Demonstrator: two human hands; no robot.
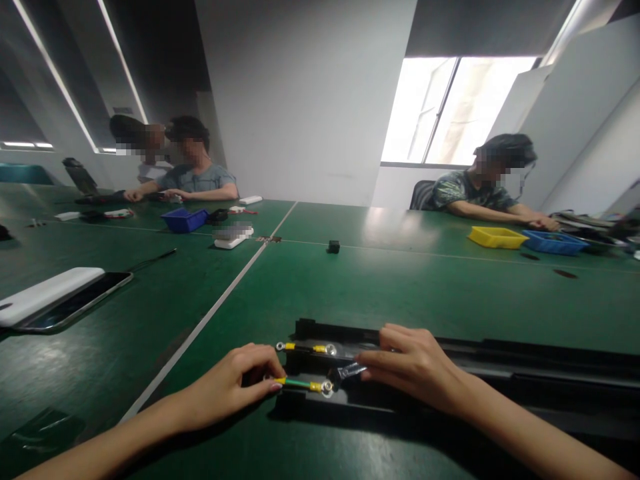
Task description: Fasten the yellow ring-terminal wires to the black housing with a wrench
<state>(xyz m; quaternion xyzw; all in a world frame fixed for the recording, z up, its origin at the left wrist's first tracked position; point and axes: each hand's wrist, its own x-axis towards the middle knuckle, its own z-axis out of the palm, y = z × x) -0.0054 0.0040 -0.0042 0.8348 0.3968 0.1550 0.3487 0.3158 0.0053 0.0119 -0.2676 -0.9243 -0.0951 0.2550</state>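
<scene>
My left hand [237, 377] pinches one end of a short green-and-yellow ground wire [299, 383] with ring terminals. Its other ring terminal [327, 389] lies at the end of a long black metal channel [350, 408]. Behind it, a second short wire [303, 348] with yellow-sleeved ring lugs reaches out past the channel's end. Over the channel, the fingers of my right hand [417, 363] are closed on a small shiny dark strip [351, 371], whose exact kind I cannot make out.
On the green table [400, 293] a phone [80, 300] and a white case lie to the left. Farther back are a small black block [333, 247], a dark blue bin [184, 220], a yellow bin [497, 237] and a blue bin [555, 242]. Several people sit across the table.
</scene>
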